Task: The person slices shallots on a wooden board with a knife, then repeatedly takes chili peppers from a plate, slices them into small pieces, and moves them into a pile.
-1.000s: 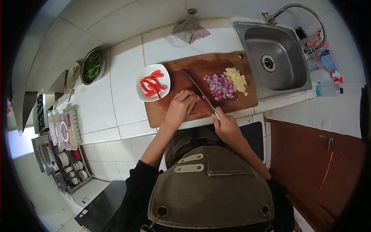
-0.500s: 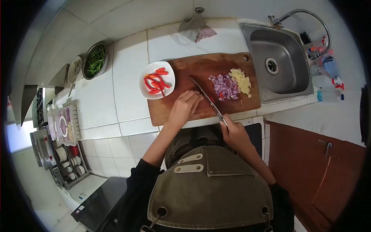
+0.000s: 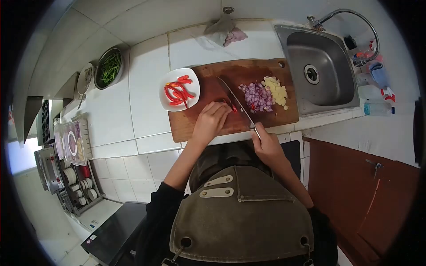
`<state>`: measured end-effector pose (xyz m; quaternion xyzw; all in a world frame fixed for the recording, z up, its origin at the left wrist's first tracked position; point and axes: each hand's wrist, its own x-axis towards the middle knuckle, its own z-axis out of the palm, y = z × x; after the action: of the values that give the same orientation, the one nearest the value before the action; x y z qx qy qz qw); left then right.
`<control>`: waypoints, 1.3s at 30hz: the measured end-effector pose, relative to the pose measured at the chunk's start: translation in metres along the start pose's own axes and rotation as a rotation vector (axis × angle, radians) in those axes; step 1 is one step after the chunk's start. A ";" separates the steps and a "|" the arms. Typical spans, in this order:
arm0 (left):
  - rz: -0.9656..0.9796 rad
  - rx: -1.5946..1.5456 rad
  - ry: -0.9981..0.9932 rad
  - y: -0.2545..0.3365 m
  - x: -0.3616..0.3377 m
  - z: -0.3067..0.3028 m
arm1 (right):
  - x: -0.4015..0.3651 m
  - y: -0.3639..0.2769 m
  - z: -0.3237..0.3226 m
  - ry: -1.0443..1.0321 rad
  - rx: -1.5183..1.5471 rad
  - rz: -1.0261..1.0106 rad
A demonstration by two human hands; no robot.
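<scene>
My right hand (image 3: 267, 144) is wrapped round the handle of a long kitchen knife (image 3: 237, 103), its blade slanting up and left over the wooden cutting board (image 3: 213, 71). Just left of the blade, my left hand (image 3: 212, 119) has its fingers curled down on a red chili pepper (image 3: 234, 107); only the tip shows past the fingertips. Chopped purple shallots (image 3: 257, 97) are heaped right of the blade, touching a pile of chopped pale garlic (image 3: 276, 92). A white bowl (image 3: 165, 103) of red chilies stands at the board's left edge.
A steel sink (image 3: 321, 57) with a curved faucet (image 3: 355, 13) lies right of the board, several bottles (image 3: 377, 93) beyond it. Farther left are a metal bowl (image 3: 98, 84) of green chilies and a clear lidded box (image 3: 74, 142). A plastic bag (image 3: 219, 31) hangs behind.
The knife has shifted slightly away from my left fingertips, and more of the red chili now shows between them and the blade. My left hand stays in nearly the same place.
</scene>
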<state>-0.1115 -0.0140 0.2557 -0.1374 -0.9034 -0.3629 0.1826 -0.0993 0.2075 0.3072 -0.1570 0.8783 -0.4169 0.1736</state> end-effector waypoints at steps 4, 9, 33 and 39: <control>0.006 0.018 0.002 0.000 0.000 -0.001 | -0.009 0.010 -0.002 0.014 -0.094 -0.072; 0.017 0.016 0.026 0.000 0.000 0.001 | -0.016 0.012 0.002 0.046 -0.118 -0.134; -0.142 0.056 0.122 0.006 0.013 -0.009 | 0.009 0.003 0.020 0.010 -0.027 0.039; -0.085 0.089 0.043 -0.006 0.017 -0.007 | 0.010 0.008 0.017 0.010 0.040 0.048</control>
<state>-0.1276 -0.0208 0.2647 -0.0831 -0.9196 -0.3325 0.1921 -0.1019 0.1963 0.2895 -0.1302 0.8741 -0.4309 0.1825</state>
